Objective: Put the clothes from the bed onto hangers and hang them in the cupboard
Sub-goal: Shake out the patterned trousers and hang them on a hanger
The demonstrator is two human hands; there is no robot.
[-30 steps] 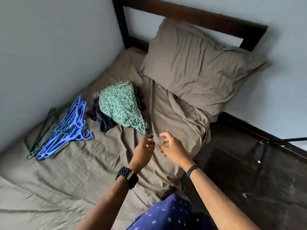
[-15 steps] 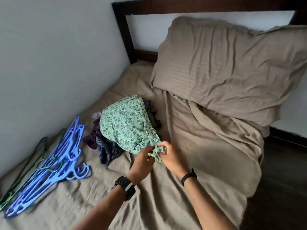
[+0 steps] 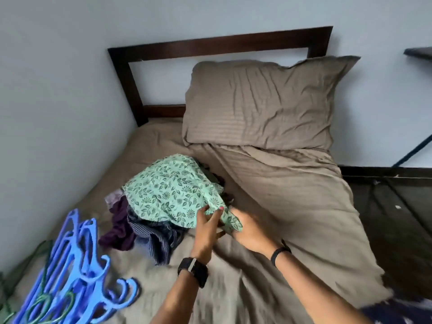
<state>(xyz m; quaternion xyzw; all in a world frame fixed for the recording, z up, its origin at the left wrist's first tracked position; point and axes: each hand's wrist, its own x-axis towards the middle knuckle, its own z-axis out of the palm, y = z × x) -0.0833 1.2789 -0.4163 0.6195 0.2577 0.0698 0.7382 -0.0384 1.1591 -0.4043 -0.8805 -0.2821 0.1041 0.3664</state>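
Moved in from hovering above the sheet to the near corner of the green floral garment (image 3: 174, 195). Head view only: left hand (image 3: 205, 232) with fingers curled onto that corner, thumb on the near side, pinching the cloth; right hand (image 3: 251, 231) half tucked under the same corner, fingers hidden by fabric, apparently gripping it but hard to tell. Garment draped on top of a small pile of dark clothes (image 3: 145, 232), mid-bed, left of the pillow (image 3: 264, 104). Blue hangers (image 3: 77, 277) stacked near left, well apart from the pile; no cupboard in sight. Best done by lifting only the top layer, shaking it open, finding collar or shoulders first, then reaching left for one hanger without dragging the dark pieces along.
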